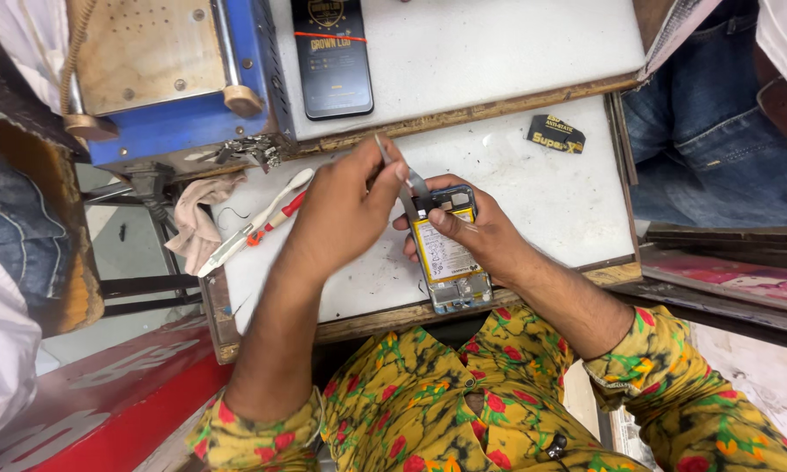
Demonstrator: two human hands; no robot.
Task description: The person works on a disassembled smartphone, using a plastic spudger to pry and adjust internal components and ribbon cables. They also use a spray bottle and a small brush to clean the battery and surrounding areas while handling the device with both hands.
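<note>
A person in a yellow flowered shirt sits at a white counter (533, 183), seen from above. The right hand (477, 229) cups an opened phone (446, 253) with its back cover off, showing a yellow-labelled battery; the thumb lies across the phone's upper part and the fingers wrap beneath it, so this grip is closed on the phone. The phone rests near the counter's front edge. The left hand (345, 205), just left of the phone, pinches metal tweezers (404, 179) between thumb and fingers, with the tips reaching the phone's top end. Left of the phone lie a white toothbrush (254, 223) and a small red-handled tool (275, 220), beside a crumpled cloth (197, 218). Behind the phone, further back on the counter, sits a black flat box (330, 54), and a blue machine (170, 79) stands at the back left. A small black packet (555, 134) lies to the phone's back right.
</note>
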